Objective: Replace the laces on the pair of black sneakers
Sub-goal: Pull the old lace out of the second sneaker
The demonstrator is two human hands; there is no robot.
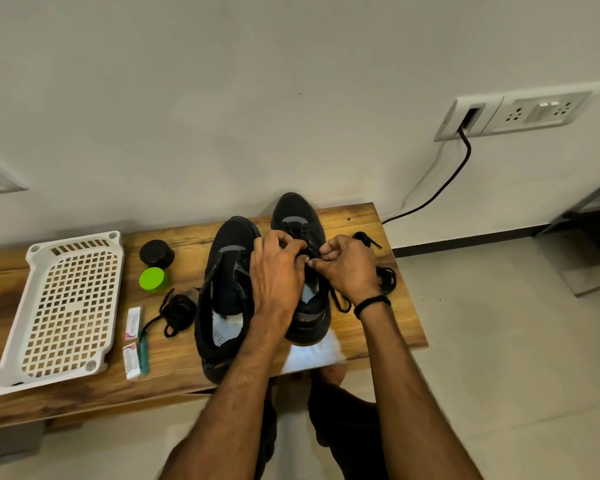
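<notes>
Two black sneakers stand side by side on the wooden table (378, 327), toes toward the wall. The left sneaker (227, 271) has no lace in its eyelets. Over the right sneaker (300, 216) both hands work at the eyelets. My left hand (278, 271) has its fingers curled on the black lace at the tongue. My right hand (347, 268) pinches the lace between thumb and fingers. The rest of that lace (385, 278) trails to the right of the shoe. A loose black lace (177, 311) lies coiled left of the left sneaker.
A white perforated plastic tray (66, 310) lies at the table's left. A black round tin (156, 252) and a green lid (153, 279) sit behind the loose lace. Two small packets (132, 341) and a green stick lie near it. A cable (444, 188) hangs from the wall socket.
</notes>
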